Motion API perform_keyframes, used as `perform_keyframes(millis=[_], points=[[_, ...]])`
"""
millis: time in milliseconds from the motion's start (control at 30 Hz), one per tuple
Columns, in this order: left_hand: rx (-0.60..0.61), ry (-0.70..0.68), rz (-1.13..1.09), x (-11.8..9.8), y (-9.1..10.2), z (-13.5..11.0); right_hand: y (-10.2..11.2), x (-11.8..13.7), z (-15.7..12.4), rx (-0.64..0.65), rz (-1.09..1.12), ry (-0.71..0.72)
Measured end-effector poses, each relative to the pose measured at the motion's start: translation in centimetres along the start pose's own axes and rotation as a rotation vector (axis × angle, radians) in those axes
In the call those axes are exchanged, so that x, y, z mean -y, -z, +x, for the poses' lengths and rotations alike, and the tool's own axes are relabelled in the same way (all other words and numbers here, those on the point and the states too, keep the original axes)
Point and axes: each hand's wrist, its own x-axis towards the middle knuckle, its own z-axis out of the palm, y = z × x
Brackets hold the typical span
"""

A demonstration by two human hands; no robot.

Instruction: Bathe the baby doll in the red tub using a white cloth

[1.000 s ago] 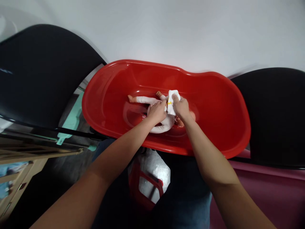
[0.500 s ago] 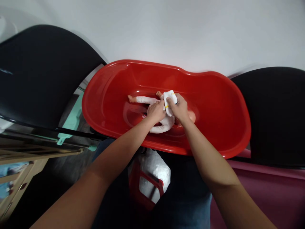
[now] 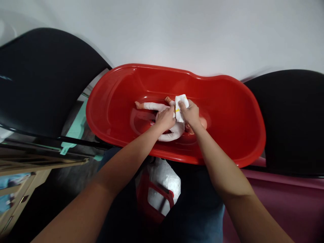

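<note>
A doll in white clothes [image 3: 170, 134] lies on its side on the floor of a red plastic baby tub [image 3: 227, 111]. One leg [image 3: 149, 106] stretches to the left. My left hand [image 3: 165, 118] rests curled on the doll's middle and grips it. My right hand [image 3: 191, 114] pinches a folded white cloth with a yellow mark [image 3: 180, 105] and presses it against the doll. The doll's head [image 3: 202, 123] peeks out to the right of that hand, mostly hidden.
Two black chair backs flank the tub, one left [image 3: 43, 77] and one right [image 3: 293, 114]. A white wall [image 3: 177, 30] is behind. Below the tub stand a red stool [image 3: 149, 199] with a white bag [image 3: 164, 182] and wooden furniture [image 3: 20, 175] at lower left.
My right hand shifted the white cloth slightly left and up over the doll. The left hand stayed on the doll's middle.
</note>
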Motion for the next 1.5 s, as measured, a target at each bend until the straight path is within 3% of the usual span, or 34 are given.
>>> perform_keyframes(millis=[100, 333, 400, 633, 800, 1133, 1333, 1500], points=[[-0.004, -0.01, 0.014, 0.2, -0.3, 0.1, 0.2, 0.3, 0.1, 0.019, 0.041, -0.097], [-0.006, -0.022, 0.029, 0.2, -0.4, 0.0, 0.7, 1.7, -0.2, 0.128, 0.235, -0.471], [-0.008, -0.015, 0.025, 0.1, -0.3, -0.1, 0.7, 1.7, -0.3, 0.128, 0.225, -0.43], [-0.015, 0.015, 0.02, 0.2, -0.2, 0.0, 0.2, 0.3, -0.8, 0.038, -0.022, 0.024], [-0.013, 0.01, 0.009, 0.1, -0.2, 0.0, 0.4, 0.5, -1.0, 0.041, -0.056, 0.138], [-0.002, -0.002, 0.019, 0.3, -0.3, 0.0, 0.3, 0.5, -0.2, 0.048, 0.014, -0.085], [-0.009, -0.006, 0.033, 0.4, -0.5, 0.1, 0.3, 0.6, 0.0, 0.129, 0.259, -0.355], [-0.012, 0.014, -0.008, 0.2, -0.2, 0.0, -0.1, -0.3, 0.6, 0.176, 0.398, -0.424]])
